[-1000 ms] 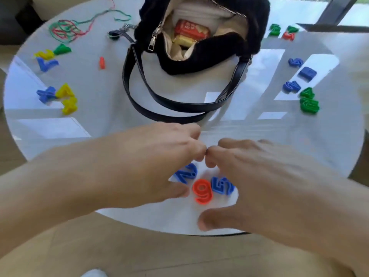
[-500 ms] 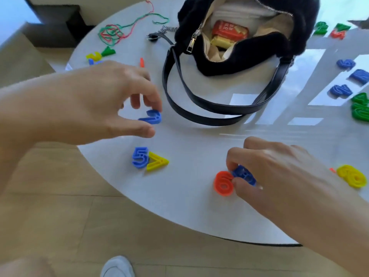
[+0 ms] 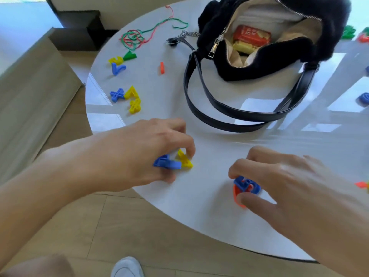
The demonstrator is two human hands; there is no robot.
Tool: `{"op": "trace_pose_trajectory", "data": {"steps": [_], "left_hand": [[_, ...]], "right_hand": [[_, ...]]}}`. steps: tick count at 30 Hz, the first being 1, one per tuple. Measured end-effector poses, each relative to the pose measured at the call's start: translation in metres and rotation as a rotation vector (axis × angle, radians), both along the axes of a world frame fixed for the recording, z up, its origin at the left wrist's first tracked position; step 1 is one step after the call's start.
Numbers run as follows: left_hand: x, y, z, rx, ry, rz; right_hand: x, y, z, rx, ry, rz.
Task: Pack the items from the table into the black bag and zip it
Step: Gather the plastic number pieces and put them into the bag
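The left hand point(image 3: 143, 154) curls its fingers down over a blue shape point(image 3: 166, 164) and a yellow shape point(image 3: 185, 160), which touch under its fingertips. The right hand point(image 3: 289, 186) pinches a blue digit point(image 3: 247, 183) and an orange digit point(image 3: 237, 195) together between thumb and fingers, near the close rim of the table point(image 3: 199, 206). Whether either pair is off the surface cannot be told.

The black bag point(image 3: 259, 64) stands beyond both grips and well apart from them, its mouth gaping and its zip undone; its strap point(image 3: 229, 114) loops between it and the hands. A red packet point(image 3: 252, 36) and a yellow packet point(image 3: 242, 47) already lie inside.

The packing looks begun but far from finished. Beyond the left grip and out to its left lie more blue and yellow pieces point(image 3: 127, 96), an orange stick point(image 3: 162, 67) and a tangle of string point(image 3: 133, 38); past the right grip, coloured pieces show at the frame's edge. All of these remain to go in, then the zip.
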State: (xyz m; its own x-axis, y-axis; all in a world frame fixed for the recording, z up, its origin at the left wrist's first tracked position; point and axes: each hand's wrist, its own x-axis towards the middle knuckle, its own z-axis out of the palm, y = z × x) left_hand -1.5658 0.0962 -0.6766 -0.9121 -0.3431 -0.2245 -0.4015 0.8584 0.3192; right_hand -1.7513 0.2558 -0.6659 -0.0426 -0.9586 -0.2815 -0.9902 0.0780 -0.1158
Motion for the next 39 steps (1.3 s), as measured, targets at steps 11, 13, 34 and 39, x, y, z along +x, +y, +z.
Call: {"op": "trace_pose_trajectory", "data": {"steps": [11, 13, 34, 39], "left_hand": [[-0.01, 0.007, -0.006, -0.025, 0.064, 0.023], [-0.012, 0.008, -0.006, -0.013, 0.084, 0.026], [-0.024, -0.008, -0.019, 0.173, 0.439, 0.288], [-0.03, -0.008, -0.023, 0.357, 0.49, 0.383]], "right_hand": [[0.003, 0.002, -0.008, -0.041, -0.05, 0.07], [0.0, 0.002, -0.006, -0.096, -0.119, 0.031], [0.03, -0.007, -0.021, -0.226, -0.106, 0.119], [0.027, -0.009, -0.03, -0.256, -0.1, 0.143]]}}
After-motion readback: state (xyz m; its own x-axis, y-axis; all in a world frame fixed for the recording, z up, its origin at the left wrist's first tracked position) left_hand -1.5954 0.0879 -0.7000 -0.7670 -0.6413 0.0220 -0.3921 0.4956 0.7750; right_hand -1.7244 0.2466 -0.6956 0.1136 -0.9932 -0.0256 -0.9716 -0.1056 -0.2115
